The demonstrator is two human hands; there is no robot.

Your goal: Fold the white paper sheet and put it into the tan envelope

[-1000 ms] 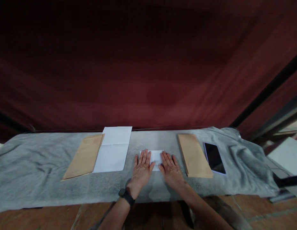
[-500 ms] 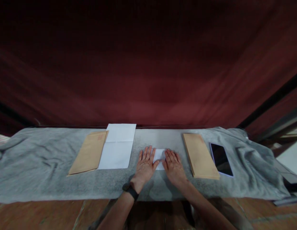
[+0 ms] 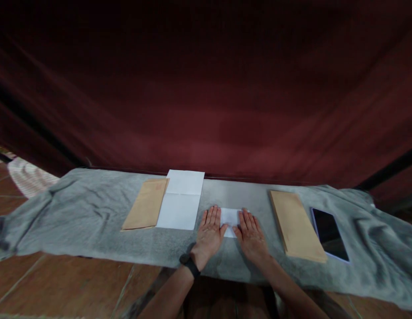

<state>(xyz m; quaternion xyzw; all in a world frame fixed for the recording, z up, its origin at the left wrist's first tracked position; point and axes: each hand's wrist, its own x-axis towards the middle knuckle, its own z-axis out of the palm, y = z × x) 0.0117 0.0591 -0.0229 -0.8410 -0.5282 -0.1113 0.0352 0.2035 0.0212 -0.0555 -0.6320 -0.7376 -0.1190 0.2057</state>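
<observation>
A small folded piece of white paper (image 3: 229, 216) lies flat on the grey cloth in front of me. My left hand (image 3: 209, 231) rests palm down on its left side, fingers stretched out. On its right side my right hand (image 3: 250, 234) also lies flat, fingers extended. Both thumbs point inward over the paper, a small gap between them. The hands cover the paper's side edges. Left of my hands is a larger white sheet (image 3: 181, 208) with a crease across it.
Brown envelopes (image 3: 146, 204) lie at the left, touching the white sheet. A stack of brown envelopes (image 3: 297, 226) sits at the right, beside a dark-screened phone (image 3: 330, 232). Grey cloth (image 3: 93, 221) covers the narrow surface. A dark red curtain (image 3: 206, 110) hangs behind it.
My view has turned left, so everything sits further right in the picture. Both hands stay flat on the small paper, with only slight shifts of the fingers.
</observation>
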